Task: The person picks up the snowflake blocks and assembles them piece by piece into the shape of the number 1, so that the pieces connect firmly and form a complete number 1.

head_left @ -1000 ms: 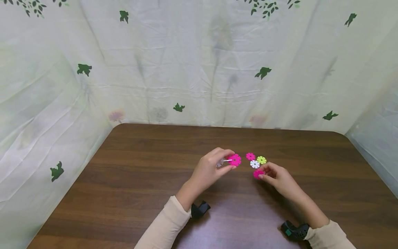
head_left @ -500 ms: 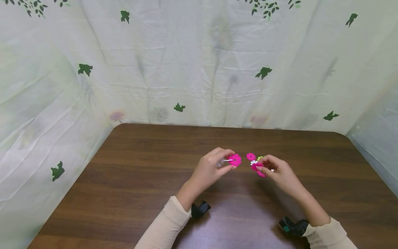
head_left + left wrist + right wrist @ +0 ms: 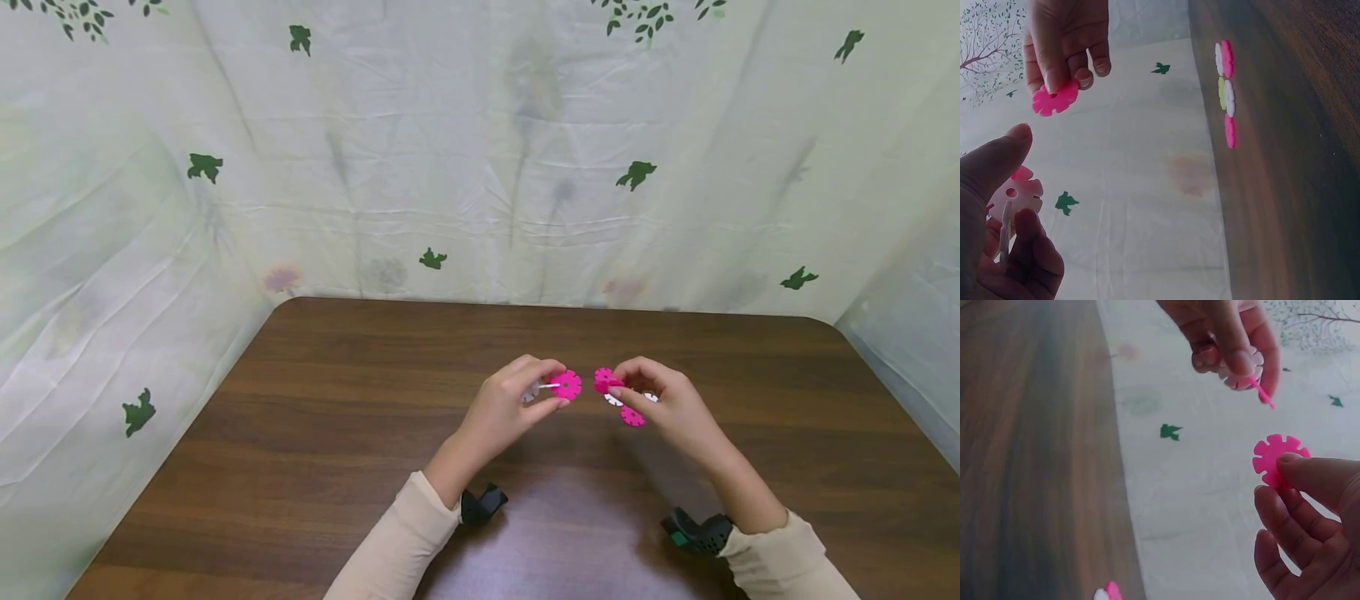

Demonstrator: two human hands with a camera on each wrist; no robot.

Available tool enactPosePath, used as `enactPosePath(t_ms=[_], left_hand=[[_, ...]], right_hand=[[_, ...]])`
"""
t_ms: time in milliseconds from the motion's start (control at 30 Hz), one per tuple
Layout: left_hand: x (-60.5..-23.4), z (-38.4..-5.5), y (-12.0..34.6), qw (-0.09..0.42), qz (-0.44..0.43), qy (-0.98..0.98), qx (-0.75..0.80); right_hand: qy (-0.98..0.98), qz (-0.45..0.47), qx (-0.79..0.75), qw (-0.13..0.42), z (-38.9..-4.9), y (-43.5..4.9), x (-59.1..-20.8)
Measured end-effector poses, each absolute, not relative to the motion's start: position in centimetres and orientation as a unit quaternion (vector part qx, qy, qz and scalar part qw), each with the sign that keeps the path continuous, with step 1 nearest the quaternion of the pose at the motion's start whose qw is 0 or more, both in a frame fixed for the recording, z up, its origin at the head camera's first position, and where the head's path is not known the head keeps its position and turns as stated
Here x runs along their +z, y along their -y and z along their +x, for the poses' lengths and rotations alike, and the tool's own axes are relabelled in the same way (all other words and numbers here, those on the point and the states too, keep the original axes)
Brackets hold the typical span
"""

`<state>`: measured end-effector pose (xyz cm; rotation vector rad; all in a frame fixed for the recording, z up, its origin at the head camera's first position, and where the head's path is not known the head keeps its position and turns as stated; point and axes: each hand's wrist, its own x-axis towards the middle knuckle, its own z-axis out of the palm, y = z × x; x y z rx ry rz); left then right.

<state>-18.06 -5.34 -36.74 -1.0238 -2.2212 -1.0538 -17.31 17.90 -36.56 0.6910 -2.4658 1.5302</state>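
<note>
My left hand (image 3: 510,398) pinches a small joined piece of notched plastic discs. A pink disc (image 3: 567,385) faces right on it, and a white disc (image 3: 1020,199) sits behind, slotted together with it. My right hand (image 3: 671,404) holds a single pink notched disc (image 3: 1269,456) between thumb and fingers, raised above the table and a short gap from the left hand's piece. Beneath the right hand lie loose discs: a pink one (image 3: 633,416), a white one (image 3: 651,397) and a yellow-green one (image 3: 1222,92), which the right hand hides in the head view.
A brown wood-grain table (image 3: 337,467) carries the loose discs near its middle. Behind it hangs a pale curtain (image 3: 465,167) with green bird and leaf prints, reaching round both sides. Dark wrist devices, such as the right one (image 3: 697,533), sit close over the tabletop.
My right hand has picked up a pink disc and carried it up and left, toward the left hand. The left hand stays in place with its joined discs.
</note>
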Motion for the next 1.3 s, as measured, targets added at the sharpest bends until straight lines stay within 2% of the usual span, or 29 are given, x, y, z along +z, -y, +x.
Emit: enactPosePath(t_ms=[367, 633, 1300], left_hand=[[-36.9, -18.3, 5.3, 0.241, -0.376, 0.809, -0.383], [-36.9, -18.3, 5.3, 0.241, -0.374, 0.809, -0.385], [-37.0, -18.1, 5.0, 0.217, -0.38, 0.813, -0.384]], right_hand=[[0.806, 0.26, 0.526, 0.073, -17.1, -16.7, -35.2], [0.808, 0.264, 0.521, 0.071, -15.7, -15.2, -32.8], [0.777, 0.281, 0.549, 0.125, -16.0, -14.8, -34.1]])
